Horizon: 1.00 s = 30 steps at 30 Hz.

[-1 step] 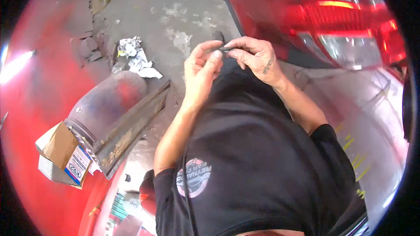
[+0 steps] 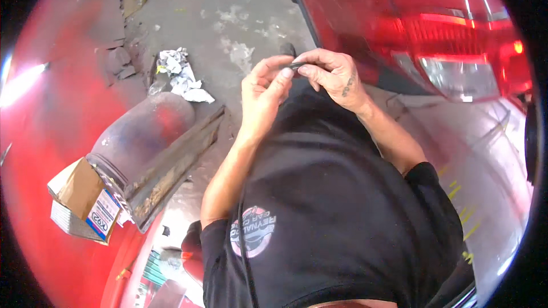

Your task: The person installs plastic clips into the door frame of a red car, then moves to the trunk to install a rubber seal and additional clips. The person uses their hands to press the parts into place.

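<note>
My left hand (image 2: 264, 92) and my right hand (image 2: 338, 77) meet in front of my body, above the floor. Between their thumbs and fingertips I pinch a small, thin dark piece (image 2: 296, 65); what kind it is, I cannot make out, and the fingers cover part of it. Both hands are closed, the left thumb pointing up toward the piece and the right fingers bent over its other end. A dark shoe tip (image 2: 287, 49) shows on the floor just beyond the fingertips.
On the right stands a red car (image 2: 354, 5) with a tail light (image 2: 456, 74). A red panel (image 2: 68, 80) fills the left. Between them are a dusty rounded container (image 2: 142, 122), a long dirty trim piece (image 2: 177, 165), an opened cardboard box (image 2: 83, 188) and crumpled paper (image 2: 181, 77) on the grey floor (image 2: 228, 0).
The view has shifted slightly, so the car's tail light sits a little lower and the floor things a little to the right. My hands keep the same hold on the dark piece.
</note>
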Tool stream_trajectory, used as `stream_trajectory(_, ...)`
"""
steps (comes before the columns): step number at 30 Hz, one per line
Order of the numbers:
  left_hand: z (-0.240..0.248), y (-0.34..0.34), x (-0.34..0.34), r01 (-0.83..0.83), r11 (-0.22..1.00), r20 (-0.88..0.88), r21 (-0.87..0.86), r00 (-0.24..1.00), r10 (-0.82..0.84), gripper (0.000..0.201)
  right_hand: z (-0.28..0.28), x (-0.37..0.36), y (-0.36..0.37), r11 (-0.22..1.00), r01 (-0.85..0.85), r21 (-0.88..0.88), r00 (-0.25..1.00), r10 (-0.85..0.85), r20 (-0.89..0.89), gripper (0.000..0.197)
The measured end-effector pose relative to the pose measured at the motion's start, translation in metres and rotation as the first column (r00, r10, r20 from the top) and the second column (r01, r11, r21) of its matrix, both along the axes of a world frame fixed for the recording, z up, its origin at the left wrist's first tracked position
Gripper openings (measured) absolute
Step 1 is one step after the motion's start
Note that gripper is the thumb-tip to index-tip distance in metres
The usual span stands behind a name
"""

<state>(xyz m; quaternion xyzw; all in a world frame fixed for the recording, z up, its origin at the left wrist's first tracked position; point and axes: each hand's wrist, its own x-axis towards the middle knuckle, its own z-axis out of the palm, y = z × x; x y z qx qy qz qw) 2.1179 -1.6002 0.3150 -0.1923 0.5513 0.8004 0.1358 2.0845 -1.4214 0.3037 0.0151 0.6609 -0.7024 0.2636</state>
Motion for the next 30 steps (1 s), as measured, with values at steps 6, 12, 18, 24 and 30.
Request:
stream_trajectory(6, -0.003, -0.048, -0.078, -0.003, 0.992, -0.044, -0.124, 0.999, -0.002, 0.015, 0.018, -0.091, -0.049, 0.98, -0.054, 0.189, 0.998, 0.048, 0.037, 0.023)
stream_trajectory(12, -0.002, -0.09, -0.172, 0.113, 0.946, -0.1, -0.305, 0.984, -0.15, 0.016, 0.008, -0.169, -0.088, 0.983, 0.07, 0.17, 0.996, -0.06, -0.064, 0.022)
stream_trajectory(18, -0.032, -0.156, -0.289, 0.154, 0.98, -0.063, -0.122, 0.985, -0.163, 0.014, -0.008, -0.273, -0.159, 0.97, 0.152, 0.191, 0.984, -0.129, -0.126, 0.018)
stream_trajectory(24, -0.031, -0.267, -0.438, 0.022, 1.0, -0.031, 0.003, 0.999, -0.022, 0.011, -0.009, -0.41, -0.273, 0.92, 0.268, 0.285, 0.866, -0.101, -0.49, 0.016)
stream_trajectory(30, -0.016, -0.342, -0.57, 0.093, 0.993, -0.114, -0.078, 0.988, -0.102, 0.017, 0.007, -0.536, -0.352, 0.869, 0.403, 0.288, 0.602, -0.014, -0.798, 0.014)
